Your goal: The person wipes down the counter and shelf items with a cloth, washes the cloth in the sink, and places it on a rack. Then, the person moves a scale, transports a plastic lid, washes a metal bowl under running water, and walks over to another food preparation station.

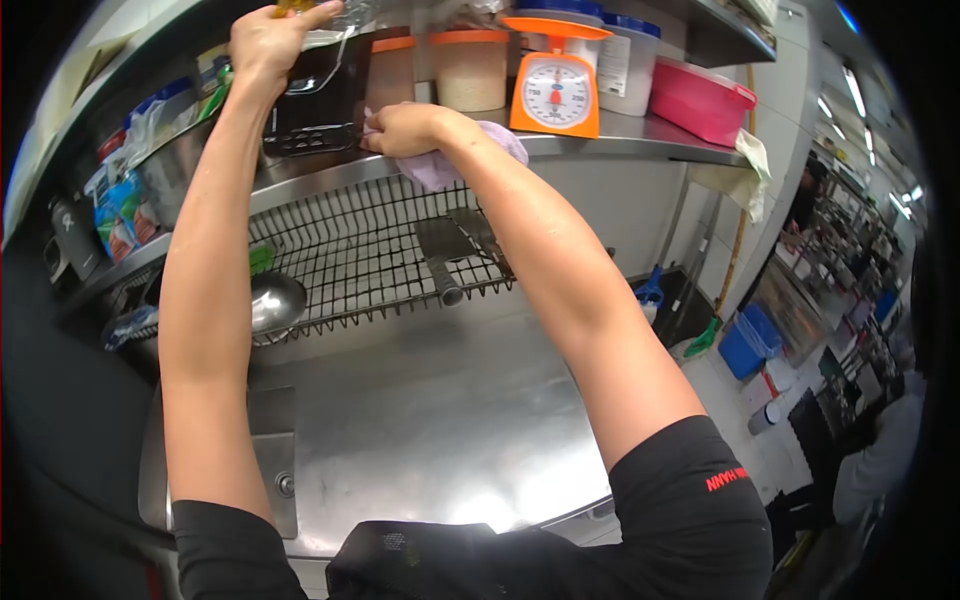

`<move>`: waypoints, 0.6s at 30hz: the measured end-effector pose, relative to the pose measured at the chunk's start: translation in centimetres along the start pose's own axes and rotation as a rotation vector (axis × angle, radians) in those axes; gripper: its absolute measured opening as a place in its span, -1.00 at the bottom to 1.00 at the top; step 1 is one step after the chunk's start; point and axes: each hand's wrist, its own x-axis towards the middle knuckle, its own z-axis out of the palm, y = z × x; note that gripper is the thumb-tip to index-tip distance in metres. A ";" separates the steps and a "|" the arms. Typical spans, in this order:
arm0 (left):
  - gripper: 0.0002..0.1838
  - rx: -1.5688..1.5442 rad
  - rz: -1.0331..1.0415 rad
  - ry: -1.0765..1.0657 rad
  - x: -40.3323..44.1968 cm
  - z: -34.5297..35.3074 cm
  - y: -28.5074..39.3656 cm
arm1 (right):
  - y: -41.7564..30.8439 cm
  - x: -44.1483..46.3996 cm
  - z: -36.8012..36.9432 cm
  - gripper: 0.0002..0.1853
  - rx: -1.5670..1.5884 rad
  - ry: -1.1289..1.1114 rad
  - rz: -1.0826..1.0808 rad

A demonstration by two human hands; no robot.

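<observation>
My left hand [272, 42] is raised at the top left, its fingers closed around something yellowish, with clear plastic beside it; the item is too cut off to name. On the steel shelf [610, 146], my right hand [405, 130] rests at a pink cloth [435, 172], fingers bent over its left part. A black tray [315, 105] stands just left of that hand. Behind are orange-lidded tubs [470, 72], and to the right an orange kitchen scale [556, 92].
Below the shelf hangs a wire rack [350, 250] with a ladle [277, 302] and a dark-bladed tool [441, 262]. A steel counter [440, 420] with a sink [272, 460] lies beneath. Right are a pink bin [700, 100] and a seated person [880, 450].
</observation>
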 end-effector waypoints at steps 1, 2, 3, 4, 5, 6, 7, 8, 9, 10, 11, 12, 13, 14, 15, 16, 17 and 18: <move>-0.91 0.100 0.038 0.052 0.0 -0.2 -0.2 | -0.2 -0.9 -0.3 -0.53 -0.002 0.005 0.017; -0.89 0.087 0.047 0.054 0.2 -0.5 -0.7 | -0.4 -1.5 -0.4 -0.55 -0.019 0.033 0.045; -0.85 0.079 0.051 0.056 0.3 -1.1 -1.5 | -0.4 -2.2 0.0 -0.57 -0.029 0.058 0.070; -0.85 0.077 0.043 0.048 1.3 -2.3 -3.2 | -0.4 -3.4 0.6 -0.57 -0.023 0.056 0.079; -0.65 0.272 -0.034 0.121 3.5 -3.7 -5.6 | -0.3 -4.7 1.0 -0.59 -0.061 0.192 0.014; -0.43 0.463 -0.108 0.196 5.0 -4.7 -7.0 | -0.5 -5.5 1.3 -0.60 -0.104 0.330 -0.053; -0.43 0.458 -0.107 0.194 5.2 -5.0 -7.4 | -1.1 -5.6 2.1 -0.63 -0.171 0.467 -0.113; -0.50 0.443 -0.089 0.215 5.4 -4.6 -7.8 | -2.3 -4.8 2.0 -0.63 -0.182 0.385 -0.088; -0.57 0.422 -0.070 0.232 5.6 -3.9 -8.3 | -3.4 -3.7 2.0 -0.64 -0.195 0.303 -0.056; -0.56 0.340 0.004 0.227 5.5 -3.6 -8.7 | -3.5 -2.4 3.4 -0.67 -0.211 0.409 -0.195; -0.58 0.440 -0.024 0.238 5.4 -4.0 -8.6 | -2.9 -1.8 4.6 -0.70 -0.232 0.510 -0.331; -0.59 0.386 -0.051 0.267 6.3 -5.1 -10.1 | -2.3 -2.1 4.8 -0.75 -0.247 0.604 -0.409; -0.59 0.159 -0.056 0.272 3.8 -3.5 -8.4 | -1.7 -2.9 5.0 -0.81 -0.259 0.699 -0.494; -0.59 0.299 -0.038 0.290 3.8 -4.5 -9.4 | -1.0 -3.8 5.0 -0.90 -0.320 0.756 -0.525; -0.54 0.583 -0.029 0.315 2.9 -5.0 -9.1 | -0.2 -4.7 4.6 -0.90 -0.317 0.758 -0.522; -0.51 0.668 -0.021 0.329 2.7 -5.2 -9.2 | 1.0 -5.9 4.1 -0.93 -0.362 0.771 -0.487; -0.47 0.751 -0.012 0.349 2.6 -5.1 -9.1 | 2.0 -7.2 3.2 -0.95 -0.411 0.782 -0.458; -0.43 0.864 0.046 0.381 2.4 -5.0 -8.8 | 2.7 -8.2 2.3 -0.96 -0.361 0.752 -0.430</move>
